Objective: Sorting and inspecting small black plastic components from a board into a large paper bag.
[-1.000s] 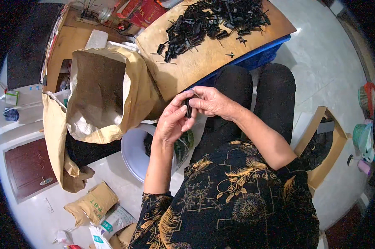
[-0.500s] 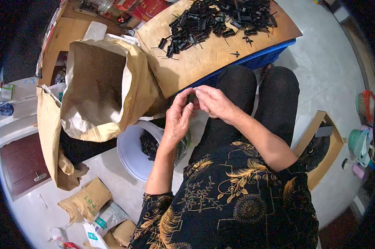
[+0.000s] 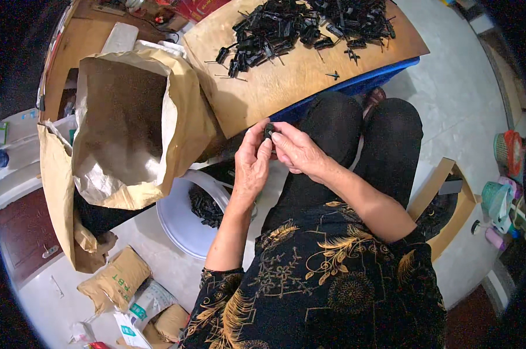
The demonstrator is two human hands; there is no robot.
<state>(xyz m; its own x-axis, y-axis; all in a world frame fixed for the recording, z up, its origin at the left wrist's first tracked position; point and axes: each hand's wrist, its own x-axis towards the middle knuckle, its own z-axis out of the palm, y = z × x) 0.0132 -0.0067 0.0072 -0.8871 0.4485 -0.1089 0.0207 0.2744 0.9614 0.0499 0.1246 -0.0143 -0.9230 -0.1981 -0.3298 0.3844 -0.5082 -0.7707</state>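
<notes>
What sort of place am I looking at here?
Perhaps a small workshop, maybe in a home: small black parts lie heaped on a wooden board, more black pieces lie in a white bucket, and a large paper sack stands open nearby.

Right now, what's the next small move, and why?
I'd probably ease the right hand back slightly, with the left hand pinching the small black part: both hands crowd it and seem to hide much of it from this view.

Black top [image 3: 318,285] with gold feather motifs [image 3: 281,231], black trousers [image 3: 389,145]
</notes>
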